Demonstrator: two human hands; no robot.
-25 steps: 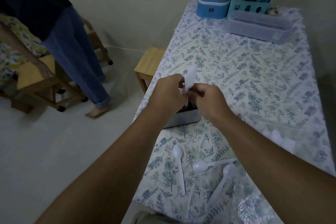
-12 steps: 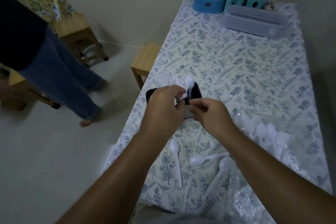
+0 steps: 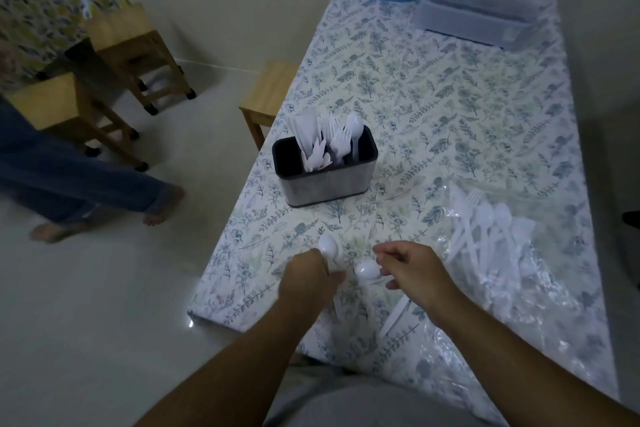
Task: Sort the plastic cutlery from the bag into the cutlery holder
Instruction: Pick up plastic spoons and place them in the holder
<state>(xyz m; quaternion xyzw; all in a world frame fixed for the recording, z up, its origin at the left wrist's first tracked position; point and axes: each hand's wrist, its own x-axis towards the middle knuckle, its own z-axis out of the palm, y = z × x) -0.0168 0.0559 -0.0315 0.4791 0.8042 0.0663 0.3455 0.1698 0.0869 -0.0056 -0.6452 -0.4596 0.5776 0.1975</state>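
two loose spoons sit at the near edge of the bench in the head view. the left hand is clenched on one spoon, while the right hand pinches the other spoon. the cutlery holder stands well ahead, and the bag lies to the right. thin, slick handles could slip on lifting, or a spoon could land among the forks.
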